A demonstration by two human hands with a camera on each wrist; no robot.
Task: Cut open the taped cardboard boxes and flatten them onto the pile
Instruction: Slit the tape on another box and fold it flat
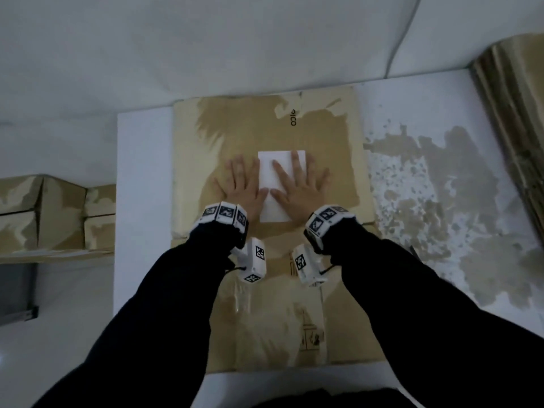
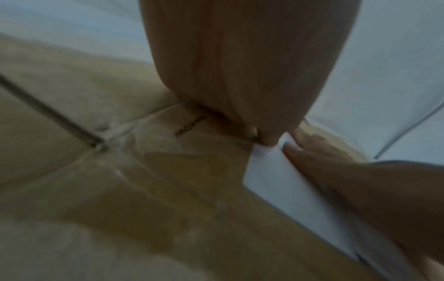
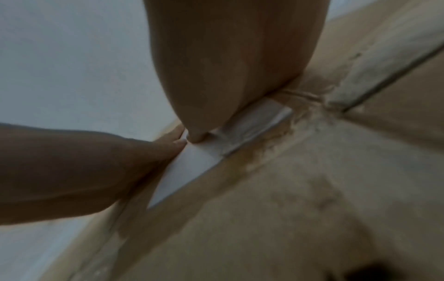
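Observation:
A flattened brown cardboard box [image 1: 329, 160] lies on the white table, with torn tape patches and a white label [image 1: 275, 207] in its middle. My left hand [image 1: 243, 184] presses flat on the cardboard just left of the label, fingers spread, thumb at the label's edge. My right hand [image 1: 300, 184] presses flat too, its fingers lying on the label. In the left wrist view my left palm [image 2: 240, 57] bears on the cardboard [image 2: 120, 190] and the right hand's fingers [image 2: 312, 152] lie on the label [image 2: 276, 186]. The right wrist view shows the right palm [image 3: 228, 57] on the label [image 3: 187, 171].
A stack of taped cardboard boxes [image 1: 53, 213] stands at the left beyond the table edge. Folded cardboard sheets [image 1: 515, 119] lean at the far right. The white tabletop [image 1: 441, 187] right of the box has worn brown patches. A white wall rises behind.

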